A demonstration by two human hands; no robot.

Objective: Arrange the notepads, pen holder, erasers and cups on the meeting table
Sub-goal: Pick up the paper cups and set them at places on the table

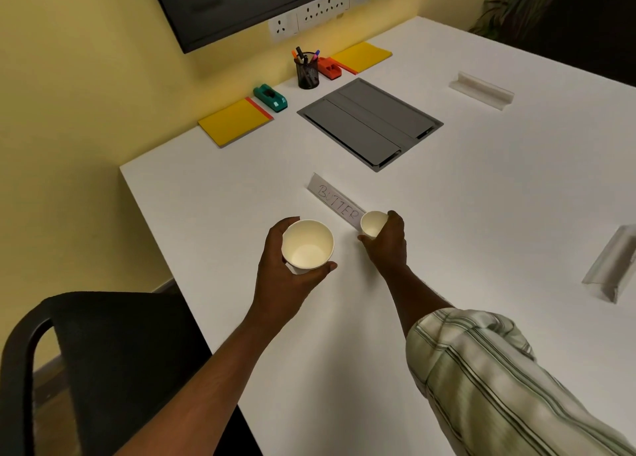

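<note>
Right now one paper cup (307,245) sits in my left hand (280,276), fingers and thumb curled round its wall, above the white table (447,214). My right hand (387,245) grips a second cup (373,224) just beside the name card (335,202) reading BUTTER. Farther off, by the wall, the pen holder (307,72) stands between a teal eraser (271,97) and an orange eraser (329,67), with the left notepad (234,121) and right notepad (361,56) outside them.

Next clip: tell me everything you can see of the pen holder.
The pen holder is a black wire-mesh cylinder, standing upright at the far edge of the table, near the wall. Several markers stick out, caps orange, purple and black. An orange eraser sits close beside it; contact is unclear. No hand touches it.
</note>
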